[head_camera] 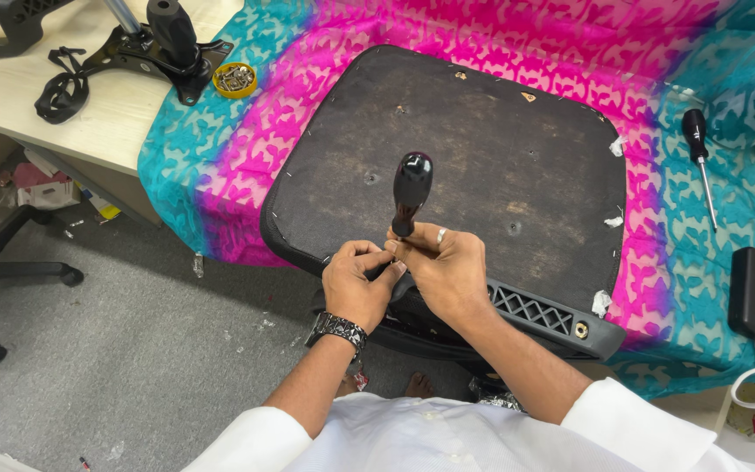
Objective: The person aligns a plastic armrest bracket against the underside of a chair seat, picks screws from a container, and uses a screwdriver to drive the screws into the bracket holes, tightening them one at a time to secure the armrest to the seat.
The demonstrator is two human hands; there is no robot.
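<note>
Grey floor below, patterned cloth (246,131) over bench. Keep screwdriver (412,192) upright at seat (482,149) near edge; right hand (447,271) clamped on shaft, left hand (356,284) pinched beside tip.

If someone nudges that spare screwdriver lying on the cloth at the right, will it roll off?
Probably not far. The screwdriver has a round black handle and thin shaft, so it could roll sideways, but it lies on soft patterned cloth, which likely damps it. It looks stiff, light and easy to lift by the handle.
</note>
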